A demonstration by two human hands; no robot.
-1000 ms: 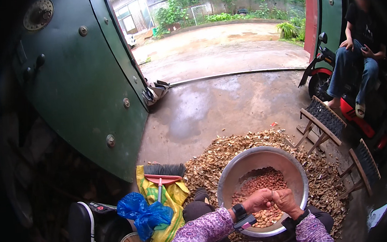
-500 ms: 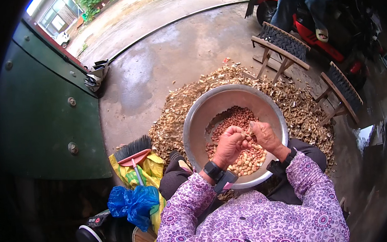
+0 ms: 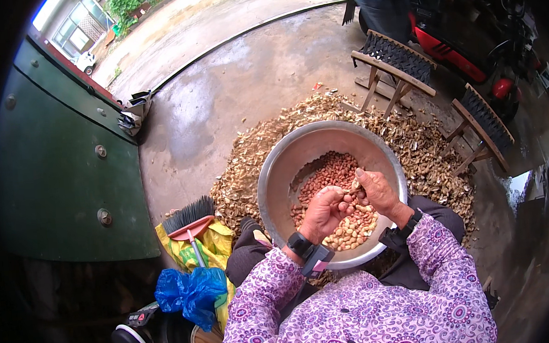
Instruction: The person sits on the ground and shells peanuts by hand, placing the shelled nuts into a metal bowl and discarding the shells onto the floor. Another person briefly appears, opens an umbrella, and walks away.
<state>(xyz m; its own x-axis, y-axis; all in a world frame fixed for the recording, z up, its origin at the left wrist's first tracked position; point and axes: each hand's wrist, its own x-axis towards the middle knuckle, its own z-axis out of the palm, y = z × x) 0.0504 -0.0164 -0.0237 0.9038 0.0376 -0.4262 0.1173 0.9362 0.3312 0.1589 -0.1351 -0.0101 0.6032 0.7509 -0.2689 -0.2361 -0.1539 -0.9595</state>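
Note:
A wide metal bowl (image 3: 273, 165) sits between my knees, with reddish shelled peanuts (image 3: 326, 171) toward its far side and unshelled peanuts (image 3: 352, 232) nearer me. Above them, my left hand (image 3: 322, 216) is curled, its thumb and fingertips pinched at a peanut; a few round kernels show by its fingers. Close beside it, my right hand (image 3: 379, 194) has its raised thumb pressed on a piece of peanut shell (image 3: 355, 184). The fingertips of both hands nearly meet, and the fingers partly hide what they hold.
Broken peanut shells (image 3: 248, 157) lie heaped around the bowl. Two woven folding stools (image 3: 396, 60) stand beyond at right, near a red and black motorbike (image 3: 449, 51) and a person's legs (image 3: 385, 4). At left are a broom (image 3: 189, 222), yellow sack (image 3: 177, 248), blue plastic bag (image 3: 190, 291) and green door (image 3: 67, 165).
My hands have drawn slightly apart at the fingertips, and kernels now show between them. The other person, seated on the motorbike before, has shifted left, legs now upright beside it.

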